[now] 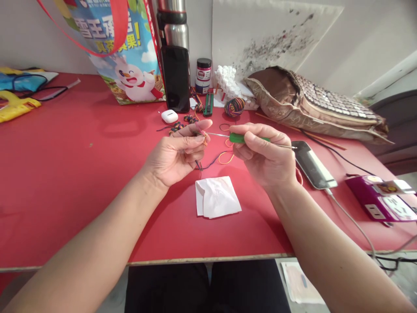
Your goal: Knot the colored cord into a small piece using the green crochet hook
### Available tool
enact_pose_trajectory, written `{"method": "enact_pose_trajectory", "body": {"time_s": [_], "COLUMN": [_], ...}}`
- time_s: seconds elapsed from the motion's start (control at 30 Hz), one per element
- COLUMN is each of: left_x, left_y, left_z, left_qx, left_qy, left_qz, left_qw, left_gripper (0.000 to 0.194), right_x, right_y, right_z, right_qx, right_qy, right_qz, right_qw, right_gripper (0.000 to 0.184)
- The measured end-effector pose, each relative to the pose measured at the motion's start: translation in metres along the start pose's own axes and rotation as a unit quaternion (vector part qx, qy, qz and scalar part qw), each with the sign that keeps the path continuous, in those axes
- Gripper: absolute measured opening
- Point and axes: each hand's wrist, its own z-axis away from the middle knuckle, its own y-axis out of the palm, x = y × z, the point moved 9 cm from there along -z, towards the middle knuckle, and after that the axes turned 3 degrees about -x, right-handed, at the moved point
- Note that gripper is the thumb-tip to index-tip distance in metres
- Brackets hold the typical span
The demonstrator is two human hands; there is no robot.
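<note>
Between the thumb and fingers of my left hand point(177, 152) is pinched a small piece of multicoloured crochet work point(204, 135). My right hand point(265, 152) is closed round the green handle of a crochet hook point(236, 138). The hook's thin metal shaft points left, its tip at the crochet work; whether it passes through a loop is too small to tell. Loose multicoloured yarn point(225, 157) hangs and curls on the table below and between my hands. Behind my left hand lie finished-looking crocheted bits point(177, 127), partly hidden by my fingers.
A folded white tissue point(218, 198) lies on the red table point(81, 187). Behind my hands are a yarn ball point(234, 107), a green box cutter point(208, 105), an earbud case point(170, 116) and an upright phone point(176, 78). At right, a second phone point(314, 165) is cabled near a purple power strip point(374, 195).
</note>
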Motion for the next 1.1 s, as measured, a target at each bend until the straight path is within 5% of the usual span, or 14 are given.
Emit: {"method": "enact_pose_trajectory", "body": {"time_s": [1.1], "left_x": [0.0006], "left_y": [-0.0004], "left_z": [-0.0008], "left_qx": [0.008], "left_qy": [-0.003], "left_qz": [-0.005], "left_qw": [1.0], "left_gripper": [0.029], "right_x": [-0.0005], "right_y": [-0.0033], "right_z": [0.0001], "right_qx": [-0.02], "right_qy": [0.004], "right_qz": [0.014], "right_qw": [1.0], "right_gripper": [0.008]}}
